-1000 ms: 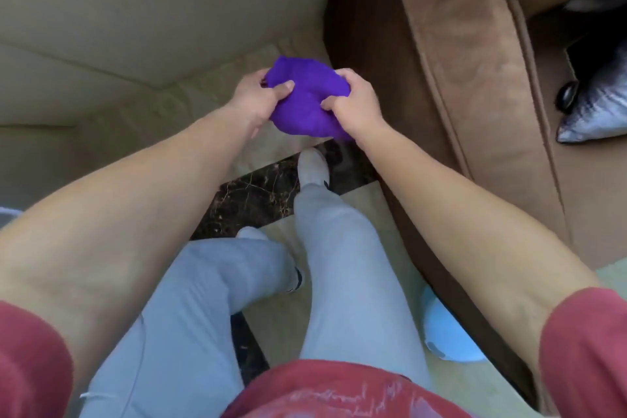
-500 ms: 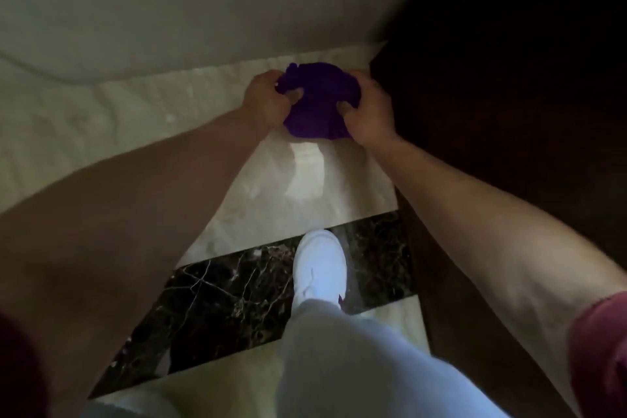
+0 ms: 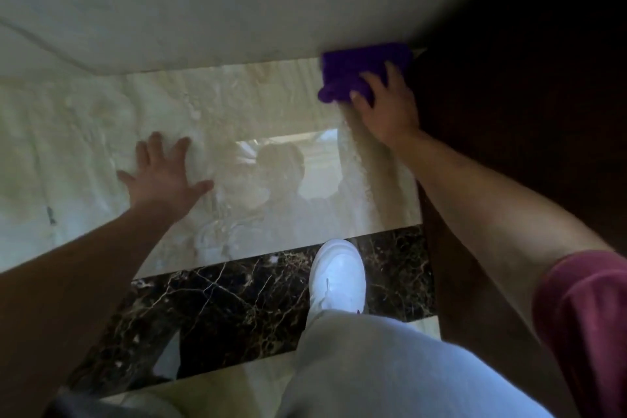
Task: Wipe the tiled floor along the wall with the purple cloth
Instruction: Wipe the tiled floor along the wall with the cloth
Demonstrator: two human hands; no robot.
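At the foot of the wall (image 3: 203, 3), the wipe looks to be at its start, in the floor's far right corner.
Pale tiled floor (image 3: 254, 105) runs left along the wall. A white shoe (image 3: 339, 275) stands on the dark marble strip (image 3: 237, 309). The left hand (image 3: 163, 176) lies flat and splayed on the tile, holding nothing. The right hand (image 3: 386, 108) presses the purple cloth (image 3: 356, 68) down under spread fingers, touching the wall's base. Next, I judge: drag it left along that edge, keeping pressure.

The cloth (image 3: 353, 68) at one o'clock is deep purple. The floor tile (image 3: 271, 105) is glossy cream with pale marbling. At six o'clock a black strip (image 3: 237, 309) carries gold-white veins. White shoe (image 3: 339, 275), light grey trousers (image 3: 390, 377), maroon sleeve (image 3: 587, 316).
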